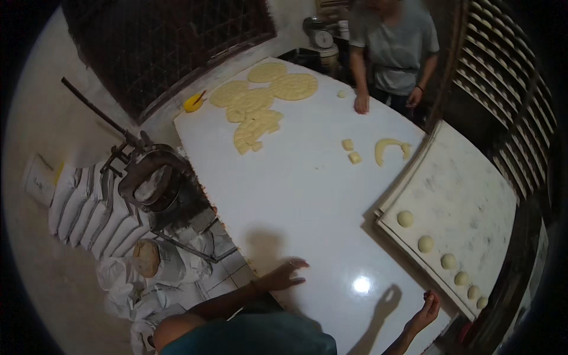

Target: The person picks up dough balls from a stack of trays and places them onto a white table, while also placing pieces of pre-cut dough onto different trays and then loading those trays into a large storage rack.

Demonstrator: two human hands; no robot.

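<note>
Dough balls [448, 261] sit in a single row along the near edge of the pale board [467, 189] at the bench's [284, 195] right edge. The right grip [427, 310] is nearer, the balls lying forward and rightward of it; its fingers curl, and I cannot tell whether they enclose anything. The left grip [287, 276], loosely spread, looks empty by the bench's near left edge.

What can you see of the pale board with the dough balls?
The pale board is broad, flat and roughly rectangular, seemingly wooden, with grey mottling. Its layered left edge suggests a stack. It lies at the right side of the white tabletop, partly over it. Six round dough balls line its near edge; the right hand is close by, apparently not touching.
</note>
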